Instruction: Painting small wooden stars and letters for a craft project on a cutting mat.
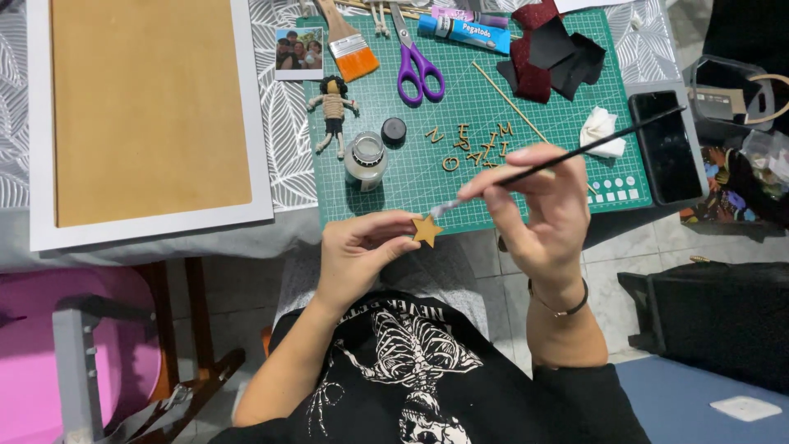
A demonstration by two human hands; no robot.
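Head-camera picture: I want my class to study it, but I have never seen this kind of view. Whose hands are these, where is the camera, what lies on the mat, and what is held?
There is no machine here. A camera on a person's head looks down at their own two hands above a green cutting mat.

The left hand pinches a small wooden star. The right hand holds a thin black paintbrush, its whitish tip right at the star.

On the mat lie an open glass jar with its black cap beside it, small wooden letters, purple scissors, a yarn doll, a flat orange-bristled brush, a white wad and dark felt scraps. A white-framed brown board lies to the left.
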